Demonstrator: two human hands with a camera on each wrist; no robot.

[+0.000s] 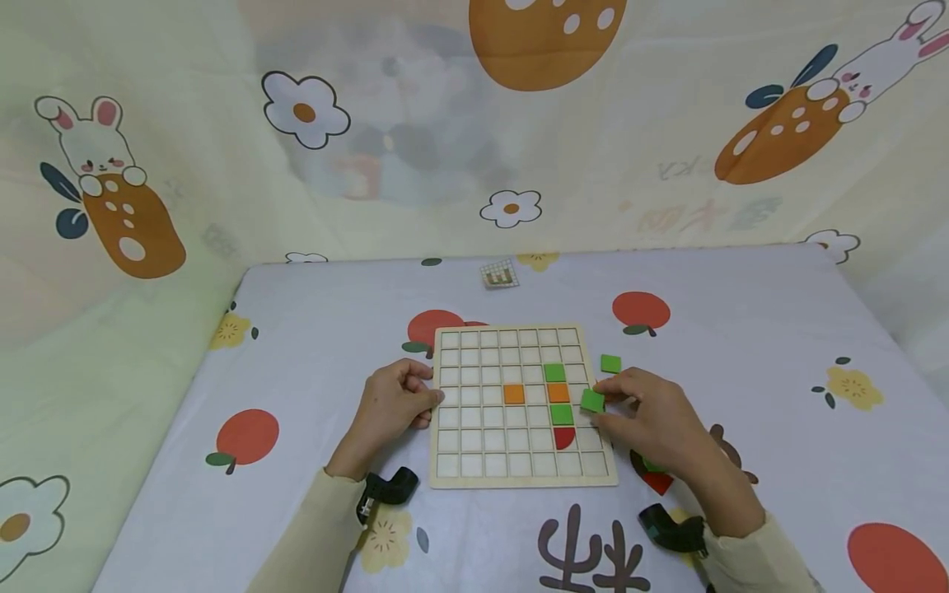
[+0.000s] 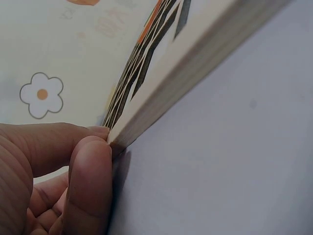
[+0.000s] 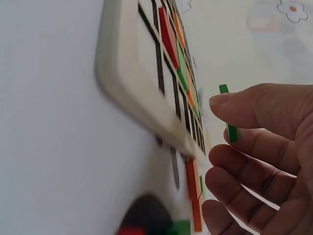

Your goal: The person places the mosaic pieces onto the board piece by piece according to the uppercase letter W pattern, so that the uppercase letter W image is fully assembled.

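A square wooden grid board (image 1: 519, 483) lies on the table. My left hand (image 1: 389, 403) holds its left edge, with thumb and index finger at the rim in the left wrist view. Over the board's right side, my right hand (image 1: 660, 416) pinches a green square tile (image 1: 592, 401) between thumb and index finger. In one column sit a green tile (image 1: 554, 373), an orange tile (image 1: 558, 393), another green tile (image 1: 561, 414) and a red tile (image 1: 564, 437) with a rounded side. A separate orange tile (image 1: 514, 394) lies two columns to the left.
A loose green tile (image 1: 611, 363) lies right of the board. Red and green pieces (image 1: 658, 483) lie partly hidden under my right wrist. A small card with a grid pattern (image 1: 499, 274) lies near the table's far edge. Printed cloth covers the table (image 1: 771, 346).
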